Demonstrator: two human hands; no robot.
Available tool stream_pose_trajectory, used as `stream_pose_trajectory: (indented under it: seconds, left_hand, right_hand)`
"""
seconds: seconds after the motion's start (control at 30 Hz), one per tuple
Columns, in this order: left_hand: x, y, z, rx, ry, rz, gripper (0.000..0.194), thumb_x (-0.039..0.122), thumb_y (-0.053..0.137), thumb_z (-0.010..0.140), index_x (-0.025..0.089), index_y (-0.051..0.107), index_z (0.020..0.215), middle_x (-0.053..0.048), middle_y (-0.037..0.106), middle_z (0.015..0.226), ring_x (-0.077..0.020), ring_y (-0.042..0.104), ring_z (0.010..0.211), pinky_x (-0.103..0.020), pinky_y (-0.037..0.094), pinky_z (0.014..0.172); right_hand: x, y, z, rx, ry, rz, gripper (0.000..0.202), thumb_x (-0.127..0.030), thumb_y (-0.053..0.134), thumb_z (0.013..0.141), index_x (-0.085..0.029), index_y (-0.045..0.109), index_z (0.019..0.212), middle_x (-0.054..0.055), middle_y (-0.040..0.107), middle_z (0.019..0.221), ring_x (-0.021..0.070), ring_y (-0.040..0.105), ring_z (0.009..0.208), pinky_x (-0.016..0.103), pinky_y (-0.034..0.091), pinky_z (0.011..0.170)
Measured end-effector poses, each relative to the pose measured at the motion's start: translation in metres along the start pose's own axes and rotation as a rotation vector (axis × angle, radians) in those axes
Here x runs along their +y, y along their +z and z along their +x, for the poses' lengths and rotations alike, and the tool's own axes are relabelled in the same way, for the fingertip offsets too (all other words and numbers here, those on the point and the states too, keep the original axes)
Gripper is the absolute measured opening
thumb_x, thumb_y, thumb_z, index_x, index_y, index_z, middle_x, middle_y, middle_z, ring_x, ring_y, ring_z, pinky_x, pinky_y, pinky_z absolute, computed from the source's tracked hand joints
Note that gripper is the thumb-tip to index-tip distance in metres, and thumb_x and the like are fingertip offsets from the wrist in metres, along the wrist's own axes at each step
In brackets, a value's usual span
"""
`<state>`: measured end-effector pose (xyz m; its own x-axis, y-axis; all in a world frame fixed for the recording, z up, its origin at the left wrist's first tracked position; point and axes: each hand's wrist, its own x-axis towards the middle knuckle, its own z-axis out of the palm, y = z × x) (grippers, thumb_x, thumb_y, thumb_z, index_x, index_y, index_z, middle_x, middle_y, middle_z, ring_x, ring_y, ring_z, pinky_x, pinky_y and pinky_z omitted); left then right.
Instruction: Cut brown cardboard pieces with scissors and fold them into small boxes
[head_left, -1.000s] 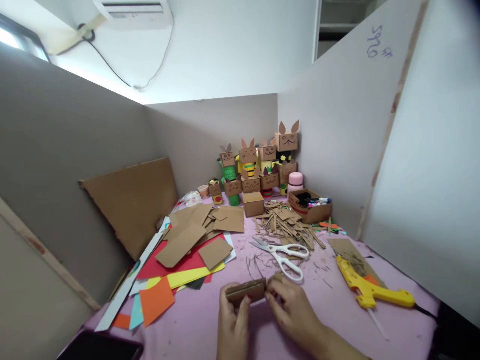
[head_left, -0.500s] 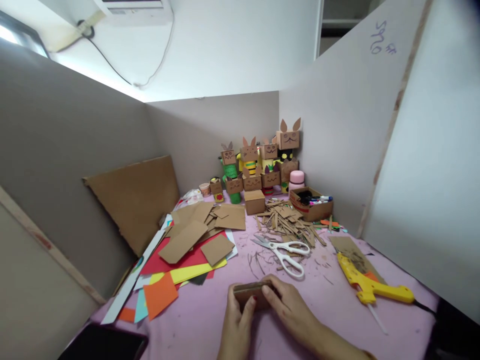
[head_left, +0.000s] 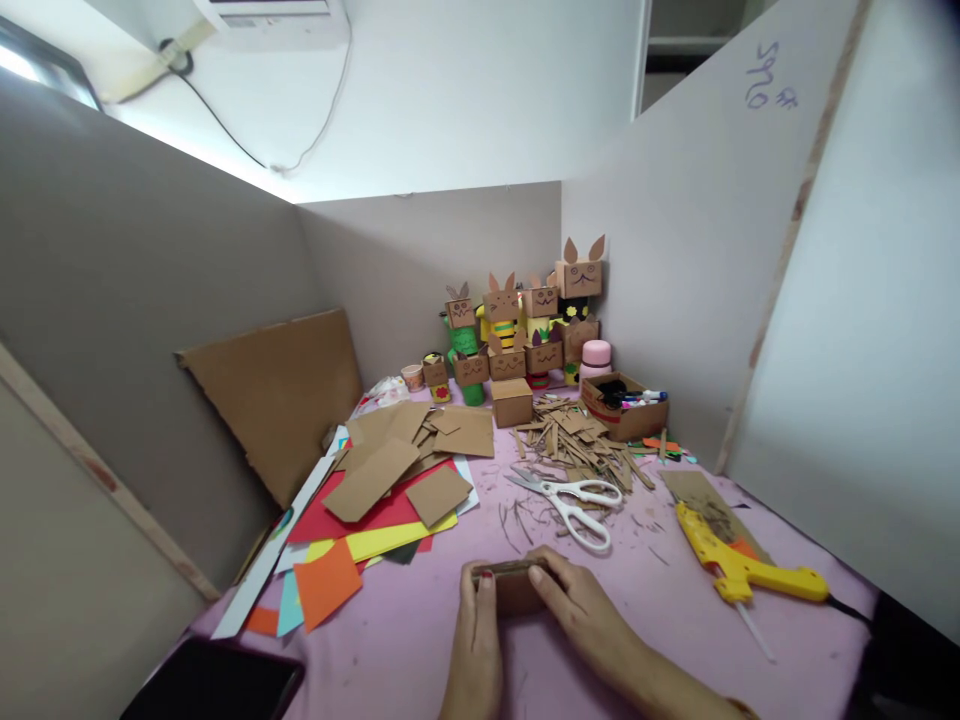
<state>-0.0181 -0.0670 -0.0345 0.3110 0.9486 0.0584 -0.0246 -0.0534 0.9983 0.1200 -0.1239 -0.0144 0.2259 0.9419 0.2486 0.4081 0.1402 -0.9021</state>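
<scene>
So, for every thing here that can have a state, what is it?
Left hand: holding cardboard piece
Right hand: holding it
Cardboard piece: between both hands
Scissors: lying flat, handles spread
Glue gun: lying down, glue stick protruding
Pen box: open, holding pens
Pink bottle: upright, capped
Large cardboard sheet: leaning
Phone-like device: dark
Paper cup: upright

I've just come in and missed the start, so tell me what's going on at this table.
The left hand and right hand hold a small brown cardboard piece between them. White-handled scissors lie just beyond the hands, and a yellow glue gun lies off to the right. Cardboard animal figures stand at the back.
</scene>
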Motion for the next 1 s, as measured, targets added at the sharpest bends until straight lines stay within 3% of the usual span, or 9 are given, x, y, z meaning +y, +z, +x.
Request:
stream_pose_trajectory:
  seconds: [0.1,0.33,0.47,0.53,0.6,0.7,1.0]
  left_hand:
    - [0.000,0.001,-0.001,0.031,-0.014,0.039,0.041,0.053,0.047,0.080,0.019,0.053,0.102,-0.009,0.062,0.103,-0.0270,0.048,0.113,-0.039,0.035,0.098]
    - [0.010,0.005,-0.003,-0.033,0.019,0.078,0.038,0.054,0.037,0.084,0.021,0.051,0.096,-0.005,0.060,0.092,-0.0230,0.054,0.095,-0.035,0.042,0.087]
    - [0.013,0.005,-0.004,-0.038,0.017,0.034,0.041,0.054,0.041,0.083,0.020,0.049,0.103,-0.009,0.059,0.104,-0.0240,0.052,0.105,-0.035,0.040,0.092]
    - [0.011,0.006,-0.007,0.027,0.042,0.002,0.049,0.053,0.045,0.081,0.019,0.045,0.116,-0.013,0.051,0.126,-0.0243,0.042,0.122,-0.034,0.032,0.101]
    - [0.006,0.008,-0.011,0.067,0.067,-0.006,0.062,0.050,0.048,0.080,0.018,0.033,0.131,-0.013,0.032,0.145,-0.0218,0.024,0.135,-0.034,0.019,0.110]
    - [0.000,0.010,-0.016,0.007,0.031,0.006,0.071,0.047,0.048,0.081,0.015,0.022,0.139,-0.014,0.019,0.152,-0.0196,0.014,0.139,-0.036,0.008,0.113]
    - [0.007,0.008,-0.010,0.035,-0.100,-0.024,0.051,0.051,0.033,0.086,0.018,0.041,0.125,-0.013,0.040,0.141,-0.0216,0.029,0.133,-0.037,0.020,0.110]
  right_hand:
    - [0.000,0.000,-0.002,-0.005,0.001,0.024,0.032,-0.037,0.033,0.093,-0.019,0.055,0.078,0.000,0.057,0.072,0.0169,0.052,0.070,0.027,0.040,0.064]
    - [0.008,0.003,0.002,-0.010,-0.020,0.080,0.016,-0.032,0.059,0.078,-0.017,0.054,0.073,-0.004,0.049,0.063,0.0143,0.046,0.061,0.024,0.036,0.057]
    - [0.013,0.001,0.003,-0.012,-0.021,0.121,0.015,-0.030,0.058,0.079,-0.017,0.055,0.073,-0.003,0.050,0.065,0.0151,0.048,0.063,0.024,0.038,0.058]
    - [0.014,0.000,0.003,-0.021,-0.021,0.132,0.013,-0.029,0.056,0.081,-0.017,0.056,0.077,-0.002,0.053,0.068,0.0160,0.050,0.066,0.025,0.041,0.059]
    - [0.014,-0.001,0.003,-0.032,-0.016,0.122,0.011,-0.028,0.056,0.080,-0.018,0.056,0.077,-0.002,0.054,0.068,0.0163,0.050,0.066,0.025,0.040,0.060]
    - [0.013,-0.001,0.002,-0.039,0.000,0.087,0.008,-0.024,0.056,0.079,-0.018,0.055,0.074,-0.003,0.052,0.065,0.0157,0.048,0.063,0.025,0.038,0.059]
    - [0.011,0.000,0.001,-0.023,-0.002,0.017,0.004,-0.021,0.055,0.079,-0.018,0.055,0.075,-0.003,0.051,0.066,0.0161,0.048,0.064,0.025,0.037,0.060]
